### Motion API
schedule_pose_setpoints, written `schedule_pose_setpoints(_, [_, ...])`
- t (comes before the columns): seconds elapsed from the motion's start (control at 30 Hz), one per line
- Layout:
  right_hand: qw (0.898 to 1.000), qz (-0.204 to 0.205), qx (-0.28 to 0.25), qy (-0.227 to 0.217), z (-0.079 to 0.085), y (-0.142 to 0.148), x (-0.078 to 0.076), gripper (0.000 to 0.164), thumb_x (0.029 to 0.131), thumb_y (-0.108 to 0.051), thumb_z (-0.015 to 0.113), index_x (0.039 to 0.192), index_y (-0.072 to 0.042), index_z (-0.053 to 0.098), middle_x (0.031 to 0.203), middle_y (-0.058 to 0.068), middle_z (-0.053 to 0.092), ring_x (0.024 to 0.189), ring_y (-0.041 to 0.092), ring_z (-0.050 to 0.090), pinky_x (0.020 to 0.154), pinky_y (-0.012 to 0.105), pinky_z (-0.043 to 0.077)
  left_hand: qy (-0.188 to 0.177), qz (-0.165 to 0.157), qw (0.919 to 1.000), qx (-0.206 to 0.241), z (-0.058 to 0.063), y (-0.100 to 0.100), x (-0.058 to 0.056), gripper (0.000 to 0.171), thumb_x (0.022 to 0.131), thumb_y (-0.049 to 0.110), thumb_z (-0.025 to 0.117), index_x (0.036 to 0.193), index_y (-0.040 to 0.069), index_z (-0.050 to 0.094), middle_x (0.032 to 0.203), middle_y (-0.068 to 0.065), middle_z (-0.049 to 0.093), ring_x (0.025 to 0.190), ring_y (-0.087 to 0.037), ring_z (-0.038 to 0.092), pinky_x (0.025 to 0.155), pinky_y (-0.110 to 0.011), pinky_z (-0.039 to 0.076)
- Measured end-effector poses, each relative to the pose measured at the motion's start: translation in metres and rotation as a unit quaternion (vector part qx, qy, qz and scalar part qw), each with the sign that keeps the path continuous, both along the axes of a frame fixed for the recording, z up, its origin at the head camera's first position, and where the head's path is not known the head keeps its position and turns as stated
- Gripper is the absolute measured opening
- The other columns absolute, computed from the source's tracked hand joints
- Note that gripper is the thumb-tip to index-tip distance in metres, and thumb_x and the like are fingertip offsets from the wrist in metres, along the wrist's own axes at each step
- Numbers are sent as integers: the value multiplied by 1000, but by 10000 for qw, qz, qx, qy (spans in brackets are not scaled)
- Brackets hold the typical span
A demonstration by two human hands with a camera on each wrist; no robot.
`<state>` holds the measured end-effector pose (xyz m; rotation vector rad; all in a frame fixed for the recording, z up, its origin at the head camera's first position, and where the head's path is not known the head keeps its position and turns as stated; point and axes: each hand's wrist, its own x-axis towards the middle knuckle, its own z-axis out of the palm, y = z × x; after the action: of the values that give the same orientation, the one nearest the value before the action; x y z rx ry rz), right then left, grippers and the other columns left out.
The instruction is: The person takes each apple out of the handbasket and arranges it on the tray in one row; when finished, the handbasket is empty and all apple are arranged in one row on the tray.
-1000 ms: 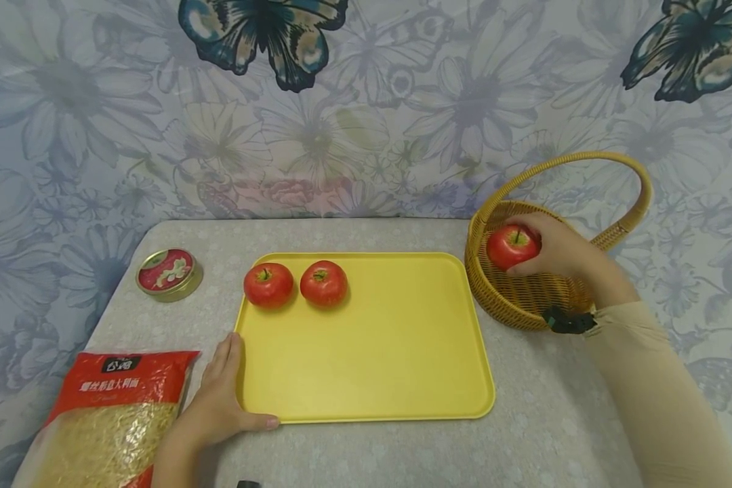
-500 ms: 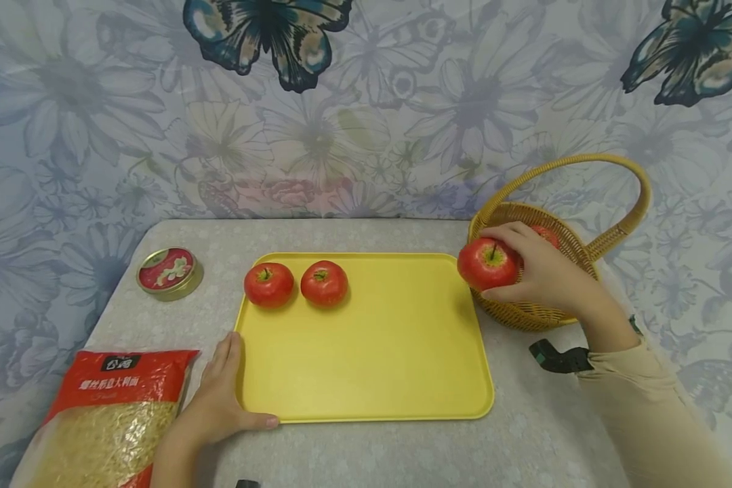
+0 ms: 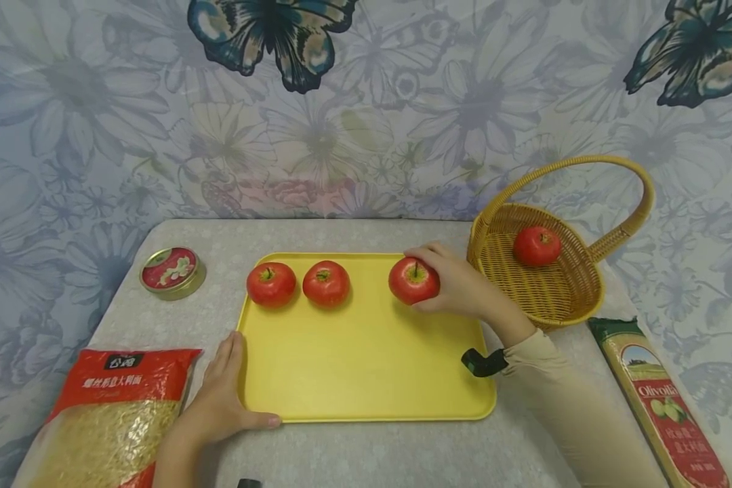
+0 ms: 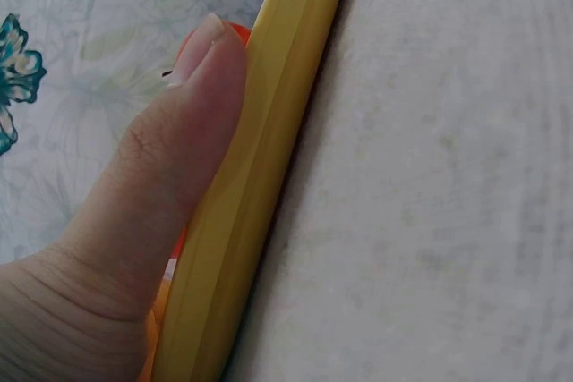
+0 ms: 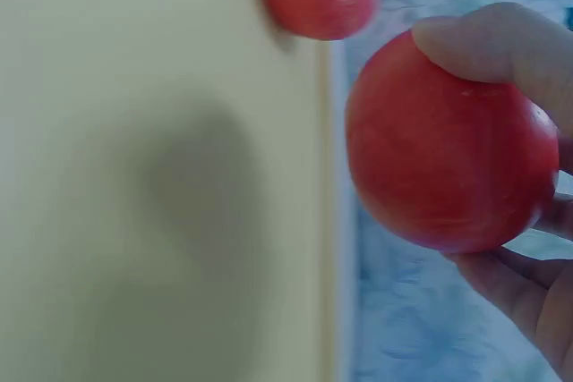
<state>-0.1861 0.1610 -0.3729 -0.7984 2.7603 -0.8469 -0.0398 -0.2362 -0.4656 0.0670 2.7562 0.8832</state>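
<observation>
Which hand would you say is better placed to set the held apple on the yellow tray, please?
Probably the right hand: it grips the apple over the tray, casting a shadow there. The left hand holds no apple and spans the tray's near left corner.

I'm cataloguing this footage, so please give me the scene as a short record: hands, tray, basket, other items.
Left hand: touches the yellow tray at its near left corner
Right hand: holds a red fruit raised over the tray
Tray: two other red fruits near its far left corner
Basket: one more red fruit inside
Other items: round tin, red-topped pasta bag, Olivoilà packet
</observation>
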Motion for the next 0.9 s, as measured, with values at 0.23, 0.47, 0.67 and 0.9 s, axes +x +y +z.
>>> schedule_pose_setpoints(0.23, [9996, -31, 53, -258, -27, -24, -16, 87, 66, -34, 84, 141, -24, 41, 131, 0, 44, 113, 22, 56, 91, 43, 52, -57, 31, 10000, -1, -2, 0, -1, 157, 41, 70, 82, 150, 10, -15, 158, -20, -10, 144, -46, -1, 107, -69, 18])
schedule_pose_setpoints(0.47, [9993, -70, 57, -351, -35, -41, -22, 89, 65, -31, 85, 141, -20, 42, 129, 0, 45, 113, 21, 54, 93, 42, 51, 1, 18, 10000, 28, -1, 0, -1, 157, 42, 69, 82, 150, 10, -15, 158, -20, -10, 143, -47, 0, 107, -69, 18])
schedule_pose_setpoints(0.67, [9991, -79, 172, -391, -38, -46, -24, 89, 66, -30, 85, 142, -19, 41, 129, 1, 44, 116, 21, 52, 96, 43, 49, 32, 10, 10000, 49, 0, 0, -1, 157, 42, 69, 82, 150, 9, -14, 158, -20, -10, 144, -47, -1, 107, -69, 17])
schedule_pose_setpoints(0.9, [9989, -20, 222, -411, -42, -49, -25, 89, 66, -30, 85, 142, -19, 41, 129, 2, 44, 116, 21, 52, 97, 41, 49, 19, 27, 10000, 46, 0, 0, -1, 157, 42, 69, 82, 150, 9, -14, 158, -21, -9, 143, -47, 0, 107, -69, 17])
